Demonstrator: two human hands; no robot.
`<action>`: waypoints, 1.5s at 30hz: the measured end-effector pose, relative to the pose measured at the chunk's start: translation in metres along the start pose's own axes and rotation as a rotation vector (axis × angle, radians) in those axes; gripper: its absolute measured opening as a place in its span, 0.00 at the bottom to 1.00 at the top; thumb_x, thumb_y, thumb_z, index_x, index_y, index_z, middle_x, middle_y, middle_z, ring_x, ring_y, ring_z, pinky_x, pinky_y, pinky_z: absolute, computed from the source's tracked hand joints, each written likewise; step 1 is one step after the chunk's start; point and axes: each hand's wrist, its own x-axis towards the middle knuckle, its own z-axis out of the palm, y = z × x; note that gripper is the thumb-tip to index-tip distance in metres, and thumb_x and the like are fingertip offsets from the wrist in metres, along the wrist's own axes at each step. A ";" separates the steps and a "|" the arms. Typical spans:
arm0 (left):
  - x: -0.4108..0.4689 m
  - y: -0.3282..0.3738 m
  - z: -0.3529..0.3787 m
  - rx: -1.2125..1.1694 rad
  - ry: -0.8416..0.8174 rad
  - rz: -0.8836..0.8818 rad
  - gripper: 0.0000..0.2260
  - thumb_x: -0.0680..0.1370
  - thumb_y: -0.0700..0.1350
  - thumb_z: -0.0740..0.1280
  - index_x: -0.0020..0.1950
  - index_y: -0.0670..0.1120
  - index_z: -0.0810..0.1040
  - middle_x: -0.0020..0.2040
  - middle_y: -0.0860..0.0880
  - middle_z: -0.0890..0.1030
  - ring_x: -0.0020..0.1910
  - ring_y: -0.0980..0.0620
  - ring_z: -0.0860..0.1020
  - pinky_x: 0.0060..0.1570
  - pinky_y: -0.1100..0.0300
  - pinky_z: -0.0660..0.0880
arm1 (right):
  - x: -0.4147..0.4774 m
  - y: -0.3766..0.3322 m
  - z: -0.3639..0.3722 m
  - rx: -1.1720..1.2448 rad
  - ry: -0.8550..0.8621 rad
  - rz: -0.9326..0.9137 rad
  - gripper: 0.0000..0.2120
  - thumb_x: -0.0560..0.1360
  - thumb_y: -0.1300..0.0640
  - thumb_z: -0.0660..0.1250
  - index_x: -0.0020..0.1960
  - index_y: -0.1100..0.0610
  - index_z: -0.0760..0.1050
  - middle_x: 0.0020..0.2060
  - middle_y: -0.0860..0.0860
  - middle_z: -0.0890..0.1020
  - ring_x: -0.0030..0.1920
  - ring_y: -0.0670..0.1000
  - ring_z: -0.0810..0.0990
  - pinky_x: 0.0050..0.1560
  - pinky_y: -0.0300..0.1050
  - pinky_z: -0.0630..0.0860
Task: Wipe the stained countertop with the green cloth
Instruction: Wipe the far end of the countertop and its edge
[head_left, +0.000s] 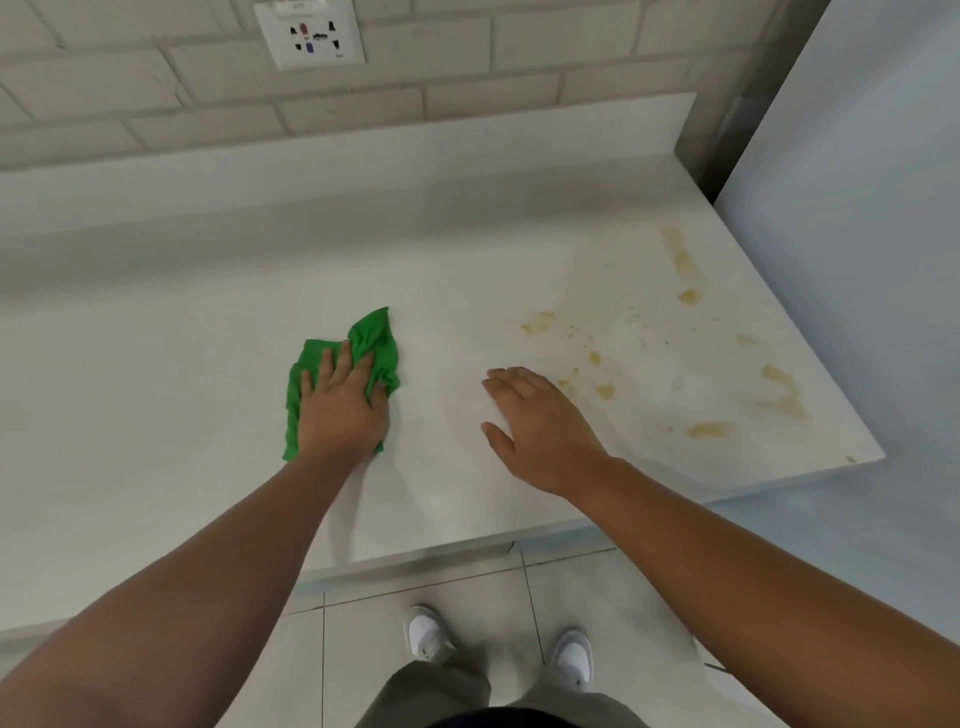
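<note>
The left hand (340, 410) presses the green cloth (376, 343) flat, fingers spread; the right hand (540, 426) is open, holding nothing, beside yellow stains (709, 428) on the countertop (156, 415).

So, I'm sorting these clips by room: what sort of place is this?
Probably a kitchen: a pale countertop with yellowish stains, a tiled wall with a power socket behind it, and a tiled floor below.

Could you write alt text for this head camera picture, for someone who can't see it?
A person's left hand presses a green cloth on a pale countertop. The open right hand is beside it, near yellowish stains not yet wiped.
</note>
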 end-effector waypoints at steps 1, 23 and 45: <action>-0.002 0.013 0.004 -0.011 -0.001 0.018 0.24 0.83 0.52 0.55 0.78 0.49 0.61 0.80 0.45 0.55 0.79 0.43 0.50 0.76 0.43 0.44 | -0.010 0.009 -0.003 -0.010 0.011 -0.005 0.25 0.80 0.47 0.57 0.74 0.57 0.64 0.73 0.52 0.68 0.74 0.53 0.63 0.76 0.47 0.57; -0.034 0.170 0.042 0.012 -0.003 0.192 0.24 0.82 0.48 0.56 0.78 0.48 0.61 0.80 0.45 0.56 0.79 0.42 0.51 0.76 0.43 0.45 | -0.146 0.157 -0.050 -0.107 0.138 0.064 0.25 0.78 0.44 0.58 0.67 0.59 0.72 0.67 0.55 0.74 0.71 0.55 0.68 0.72 0.55 0.64; -0.060 0.233 0.054 -0.015 -0.051 0.382 0.24 0.82 0.48 0.56 0.78 0.51 0.61 0.80 0.48 0.54 0.79 0.46 0.49 0.77 0.45 0.44 | -0.112 0.146 -0.062 -0.104 0.097 0.092 0.28 0.79 0.42 0.53 0.73 0.58 0.65 0.73 0.54 0.67 0.75 0.55 0.60 0.75 0.55 0.56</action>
